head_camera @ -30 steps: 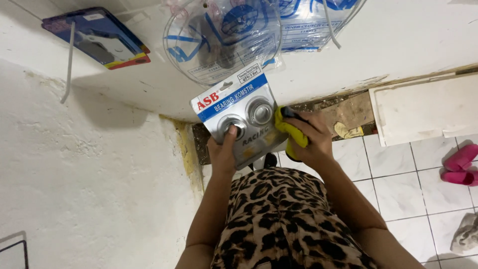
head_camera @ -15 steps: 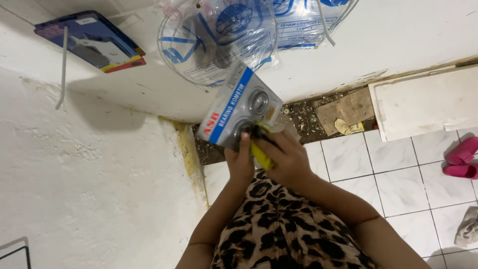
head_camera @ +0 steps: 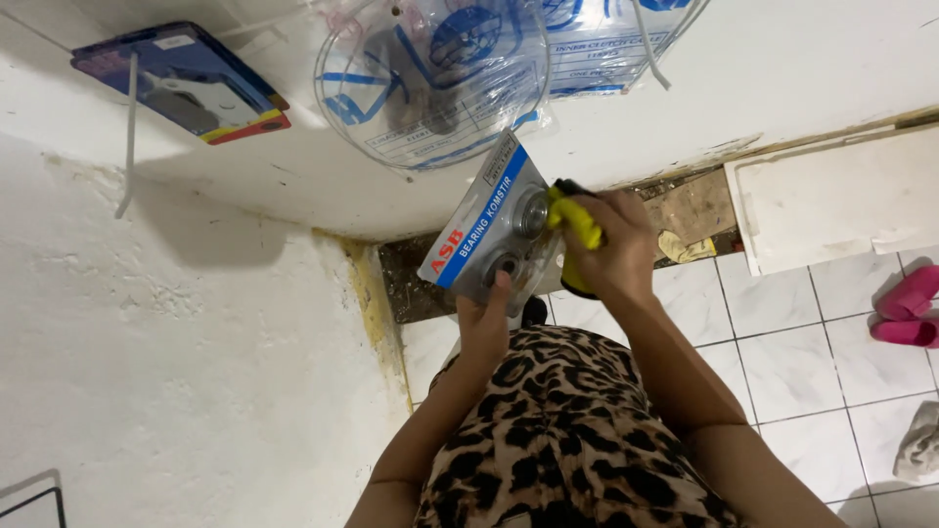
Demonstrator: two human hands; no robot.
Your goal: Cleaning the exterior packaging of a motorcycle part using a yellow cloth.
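Tilted more since before, the bearing pack [head_camera: 494, 235] is pinched at its 6 o'clock edge by the left hand [head_camera: 486, 328]. At 3 o'clock, the right hand [head_camera: 608, 244] is wrapped tight around a yellow tool [head_camera: 574, 221] touching the pack.

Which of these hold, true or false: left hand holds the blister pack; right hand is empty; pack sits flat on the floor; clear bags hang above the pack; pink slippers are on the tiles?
1. The left hand holds the blister pack. True.
2. The right hand is empty. False: it grips a yellow-handled tool against the pack.
3. The pack lies flat on the floor. False: it is held up in the air, tilted.
4. Clear plastic bags hang on the wall above the pack. True.
5. Pink slippers lie on the white tiled floor. True.
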